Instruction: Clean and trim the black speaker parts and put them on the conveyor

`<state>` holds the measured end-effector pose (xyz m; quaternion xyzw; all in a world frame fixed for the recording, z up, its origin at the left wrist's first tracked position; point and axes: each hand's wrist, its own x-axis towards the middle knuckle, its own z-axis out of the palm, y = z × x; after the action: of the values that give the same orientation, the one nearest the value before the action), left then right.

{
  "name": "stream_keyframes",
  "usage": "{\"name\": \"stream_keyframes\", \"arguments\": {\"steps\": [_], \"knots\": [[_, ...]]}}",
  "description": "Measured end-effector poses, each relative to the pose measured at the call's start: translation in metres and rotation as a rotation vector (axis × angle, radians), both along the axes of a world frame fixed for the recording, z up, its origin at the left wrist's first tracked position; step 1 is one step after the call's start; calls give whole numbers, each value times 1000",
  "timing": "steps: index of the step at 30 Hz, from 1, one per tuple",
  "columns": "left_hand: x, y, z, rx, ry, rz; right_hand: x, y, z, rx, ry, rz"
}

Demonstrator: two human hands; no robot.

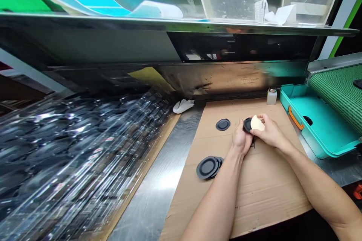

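Above the cardboard sheet (271,180), my left hand (241,138) is closed on a black round disc (247,124). My right hand (270,131) grips a cream-coloured pad (256,123), its edge against the face of that disc. The pad looks soft, perhaps a sponge. A single black disc (223,124) lies flat to the left of my hands. Nearer to me, beside my left forearm, is a small pile of black discs (207,167) that overlap.
Clear plastic trays (85,158) holding dark round parts fill the left side. At right, a teal bin (325,120) with an orange handle sits by a green conveyor belt (339,86). A small white bottle (272,96) and crumpled white paper (183,106) stand at the back.
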<state>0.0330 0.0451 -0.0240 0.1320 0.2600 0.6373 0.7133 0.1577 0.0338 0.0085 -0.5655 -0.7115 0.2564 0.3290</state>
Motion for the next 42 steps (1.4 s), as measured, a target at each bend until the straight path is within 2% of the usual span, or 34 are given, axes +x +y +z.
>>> {"name": "stream_keyframes", "arguments": {"steps": [7, 10, 12, 16, 19, 21, 23, 24, 27, 31, 34, 35, 38, 39, 42], "knots": [[-1, -4, 2, -6, -64, -74, -17, -9, 5, 5, -174, -33], [1, -4, 1, 20, -89, -74, -21, -5, 5, -16, -245, -158], [3, -5, 1, 9, -86, -67, -22, -4, 4, -22, -216, -206], [4, -4, 0, -21, -83, -96, -23, -8, 3, -3, -197, -91], [1, -3, 0, -34, -85, -48, -18, -6, 4, -9, -317, -152], [0, -2, 0, -48, -59, -47, -11, -3, 4, 14, -348, -81], [-1, -2, 0, -62, -27, -84, -3, 0, 5, 37, -325, 66], [0, -2, 0, -68, -17, -94, 1, 1, 5, 41, -309, 97], [1, -2, -1, -73, -12, -81, 9, 5, 4, 50, -258, 45], [2, -2, -2, -78, 7, -102, 11, 8, 2, 88, -178, 175], [2, -1, -4, -84, 27, -69, 9, 7, 3, 59, -246, 36], [1, -1, -4, -90, 31, -66, 8, 6, 4, 56, -264, 30], [0, 0, -4, -91, 18, -87, 6, 3, 4, 65, -267, 126], [-1, 0, -4, -86, 7, -85, 5, 2, 4, 63, -275, 106], [-2, 0, -2, -85, -22, -60, 1, -1, 3, 29, -321, -71]]}}
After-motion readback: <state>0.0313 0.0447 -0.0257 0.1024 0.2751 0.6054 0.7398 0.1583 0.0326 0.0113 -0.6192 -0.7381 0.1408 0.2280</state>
